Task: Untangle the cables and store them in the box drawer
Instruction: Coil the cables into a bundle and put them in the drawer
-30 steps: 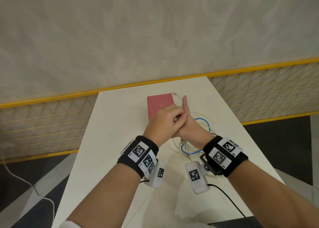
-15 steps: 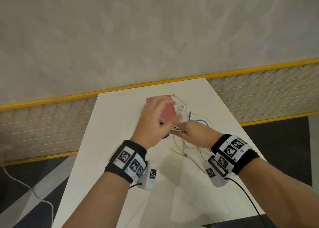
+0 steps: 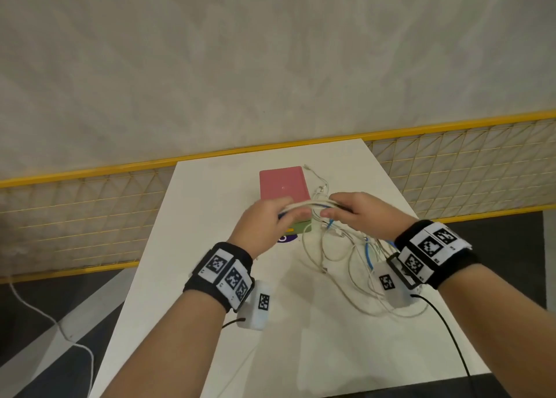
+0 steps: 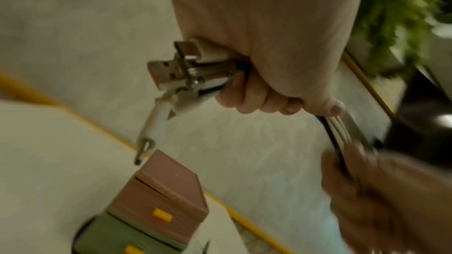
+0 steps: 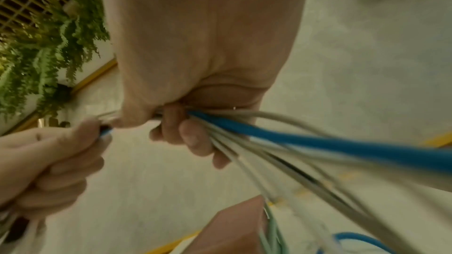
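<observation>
A bundle of white cables and one blue cable (image 3: 310, 206) stretches between my two hands above the white table (image 3: 210, 277). My left hand (image 3: 270, 220) grips one end in a fist; USB plugs (image 4: 171, 72) stick out past its fingers. My right hand (image 3: 349, 211) holds the same bundle a little to the right, fingers curled round it (image 5: 190, 134). The loose lengths (image 3: 355, 265) hang and lie in loops on the table under my right wrist. The box (image 3: 284, 185) with a pink top, a pink drawer (image 4: 159, 210) and a green drawer stands just behind my left hand.
The table's far edge meets a yellow-railed mesh fence (image 3: 451, 163) and a grey wall. A purple disc (image 3: 285, 238) lies under the box front. Black leads run from both wrist cameras off the near edge. Green plants (image 5: 44, 41) hang to one side.
My hands were clasped together in front of the box a second ago. They have since taken hold of the cable bundle and drawn apart, pulling a short length taut between them.
</observation>
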Demonstrator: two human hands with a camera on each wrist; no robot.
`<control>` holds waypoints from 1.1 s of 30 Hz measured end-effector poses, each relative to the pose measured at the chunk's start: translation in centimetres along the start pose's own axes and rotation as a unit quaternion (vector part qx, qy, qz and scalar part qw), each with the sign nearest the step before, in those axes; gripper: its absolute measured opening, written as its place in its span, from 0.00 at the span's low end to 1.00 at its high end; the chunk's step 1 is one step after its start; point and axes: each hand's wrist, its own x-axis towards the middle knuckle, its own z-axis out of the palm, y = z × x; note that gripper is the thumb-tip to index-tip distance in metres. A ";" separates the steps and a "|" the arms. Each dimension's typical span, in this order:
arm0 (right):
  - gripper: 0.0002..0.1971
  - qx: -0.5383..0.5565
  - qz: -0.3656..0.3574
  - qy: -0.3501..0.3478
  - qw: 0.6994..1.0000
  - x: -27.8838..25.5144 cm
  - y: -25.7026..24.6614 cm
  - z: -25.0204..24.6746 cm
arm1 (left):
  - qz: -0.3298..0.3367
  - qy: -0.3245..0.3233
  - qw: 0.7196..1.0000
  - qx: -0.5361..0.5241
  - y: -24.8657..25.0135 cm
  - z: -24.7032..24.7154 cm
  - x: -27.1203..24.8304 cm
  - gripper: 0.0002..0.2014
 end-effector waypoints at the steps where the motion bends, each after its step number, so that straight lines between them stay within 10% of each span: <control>1: 0.13 -0.001 0.006 0.013 1.000 -0.2 0.6 0.2 | -0.011 0.037 0.998 -0.050 -0.2 -0.1 0.0 0.23; 10: 0.17 0.024 -0.025 0.082 0.996 0.2 -3.5 5.1 | -0.165 0.153 0.906 -0.357 4.0 2.3 0.7 0.19; 20: 0.10 0.010 -0.057 0.043 0.997 0.6 -5.0 5.6 | -0.184 0.203 0.919 -0.283 3.5 2.4 0.0 0.20; 25: 0.09 0.063 -0.056 0.002 0.996 -0.2 -2.4 7.0 | -0.272 0.342 0.818 -0.373 2.6 -1.1 1.4 0.19; 29: 0.12 0.030 0.015 -0.066 0.997 -1.1 1.0 9.0 | -0.163 0.355 0.787 -0.478 2.3 -3.6 1.7 0.13; 33: 0.51 -0.011 -0.011 0.003 1.000 0.1 0.7 7.8 | -0.136 0.299 0.835 -0.442 2.4 -3.1 1.5 0.22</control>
